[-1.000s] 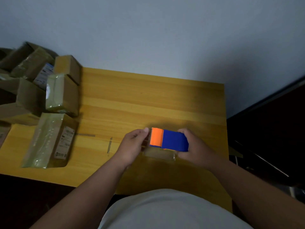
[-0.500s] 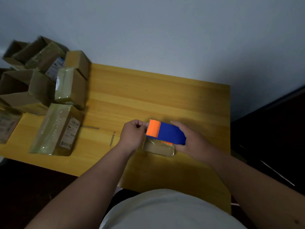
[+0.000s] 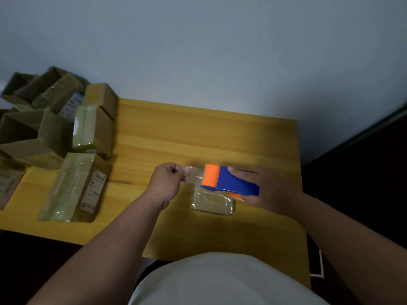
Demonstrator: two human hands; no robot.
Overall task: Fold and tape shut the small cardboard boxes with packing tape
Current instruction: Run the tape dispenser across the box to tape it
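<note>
A small cardboard box [image 3: 212,202] wrapped in shiny clear tape lies on the yellow wooden table [image 3: 198,137], near its front edge. Just above it my right hand [image 3: 267,190] grips a blue and orange tape dispenser [image 3: 229,182], which hides the box's far side. My left hand [image 3: 166,180] pinches the free end of the clear tape [image 3: 192,175], and a short strip stretches from my fingers to the dispenser's orange front.
A heap of cardboard boxes [image 3: 55,119], some taped and some with flaps up, fills the table's left end. A long taped box with a label [image 3: 77,188] lies nearest me there. A short tape scrap [image 3: 122,182] sticks to the wood. Dark floor lies right of the table.
My left hand has pulled away to the left, drawing a strip of tape out of the dispenser. The dispenser has shifted a little to the right, showing more of the box.
</note>
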